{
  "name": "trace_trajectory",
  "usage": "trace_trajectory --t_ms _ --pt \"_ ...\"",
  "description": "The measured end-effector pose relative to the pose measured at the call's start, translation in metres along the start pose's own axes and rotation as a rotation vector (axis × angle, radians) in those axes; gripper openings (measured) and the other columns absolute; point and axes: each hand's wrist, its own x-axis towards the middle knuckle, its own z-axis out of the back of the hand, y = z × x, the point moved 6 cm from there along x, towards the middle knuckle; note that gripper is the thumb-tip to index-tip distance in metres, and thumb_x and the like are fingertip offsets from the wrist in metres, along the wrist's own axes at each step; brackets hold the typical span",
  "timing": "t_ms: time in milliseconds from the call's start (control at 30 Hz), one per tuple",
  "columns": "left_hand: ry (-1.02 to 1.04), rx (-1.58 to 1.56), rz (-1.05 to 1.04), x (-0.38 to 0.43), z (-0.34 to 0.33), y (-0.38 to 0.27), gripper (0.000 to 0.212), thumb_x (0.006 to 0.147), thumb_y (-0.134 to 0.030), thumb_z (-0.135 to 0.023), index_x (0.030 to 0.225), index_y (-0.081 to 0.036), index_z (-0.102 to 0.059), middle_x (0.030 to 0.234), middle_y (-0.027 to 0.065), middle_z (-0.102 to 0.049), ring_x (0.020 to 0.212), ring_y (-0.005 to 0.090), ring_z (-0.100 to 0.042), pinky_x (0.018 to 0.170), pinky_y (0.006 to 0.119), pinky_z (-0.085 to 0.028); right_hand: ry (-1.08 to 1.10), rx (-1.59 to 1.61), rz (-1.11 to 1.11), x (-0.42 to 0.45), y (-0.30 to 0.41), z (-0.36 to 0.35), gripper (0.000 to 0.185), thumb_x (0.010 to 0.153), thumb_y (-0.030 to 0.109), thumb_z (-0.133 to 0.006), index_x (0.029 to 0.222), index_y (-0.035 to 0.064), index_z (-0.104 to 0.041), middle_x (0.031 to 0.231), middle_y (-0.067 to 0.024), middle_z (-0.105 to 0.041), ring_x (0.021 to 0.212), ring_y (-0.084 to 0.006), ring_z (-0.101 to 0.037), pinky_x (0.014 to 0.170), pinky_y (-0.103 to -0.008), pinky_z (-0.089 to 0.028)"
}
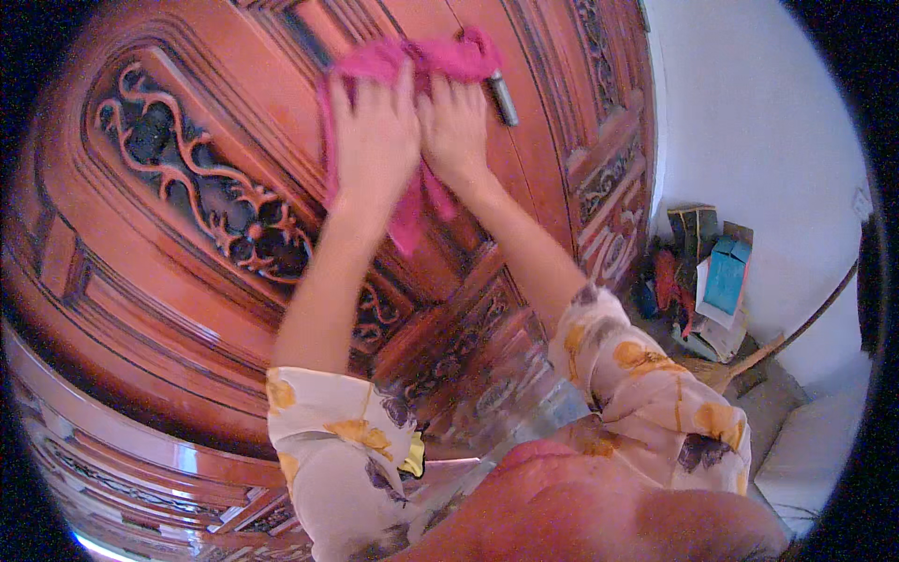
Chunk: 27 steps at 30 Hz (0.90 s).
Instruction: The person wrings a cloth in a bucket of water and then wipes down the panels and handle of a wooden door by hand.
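Note:
Both arms reach up to a carved reddish-brown wooden cabinet door (281, 154). My left hand (376, 130) and my right hand (455, 123) lie side by side on a bright pink cloth (404, 232), pressing it against the wood. The cloth bunches above the fingers and hangs below the palms. Motion blurs the fingertips. Just right of the cloth is a metal door handle (503, 102), its upper end close to the fabric. To the left, the door carries an openwork scroll carving (189, 175) in a recessed panel.
A white wall (744, 119) borders the cabinet on the right. At its foot stand a blue box (728, 274), a red item (671, 281) and other boxes. A dark cable or rod (808, 327) slants along the wall. Another carved wooden piece (161, 485) lies at lower left.

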Motion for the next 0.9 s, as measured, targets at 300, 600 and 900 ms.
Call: trace_trajectory --t_ms 300,600,900 --pt "0.278 -0.273 -0.189 -0.162 -0.026 -0.142 0.059 0.093 -0.025 -0.046 0.147 -0.004 -0.039 0.132 0.0160 -0.057 0.129 0.0319 -0.046 0.116 0.060 -0.018 0.310 0.054 -0.177 -0.216 -0.055 0.055 0.051 0.090 0.018 -0.056 0.134 -0.0030 -0.045 0.142 -0.0284 -0.041 0.134 -0.0497 -0.035 0.113 -0.0561 -0.028" --pt "0.066 -0.082 -0.095 -0.069 0.005 -0.043 0.062 0.091 -0.042 -0.056 0.144 -0.011 -0.047 0.115 0.0110 -0.065 0.113 0.0287 -0.056 0.109 0.059 -0.032 0.209 0.024 -0.079 -0.069 -0.027 0.023 0.035 0.088 0.026 -0.062 0.114 0.0028 -0.059 0.114 -0.0216 -0.056 0.110 -0.0427 -0.048 0.099 -0.0554 -0.037" --pt "0.151 -0.120 -0.164 -0.087 -0.023 -0.091 0.057 0.091 -0.032 -0.056 0.140 -0.003 -0.048 0.129 0.0208 -0.055 0.127 0.0369 -0.046 0.115 0.058 -0.024 0.049 -0.131 -0.060 -0.145 -0.068 0.024 0.043 0.097 0.025 -0.052 0.135 0.0053 -0.055 0.133 -0.0207 -0.055 0.126 -0.0400 -0.048 0.109 -0.0538 -0.031"
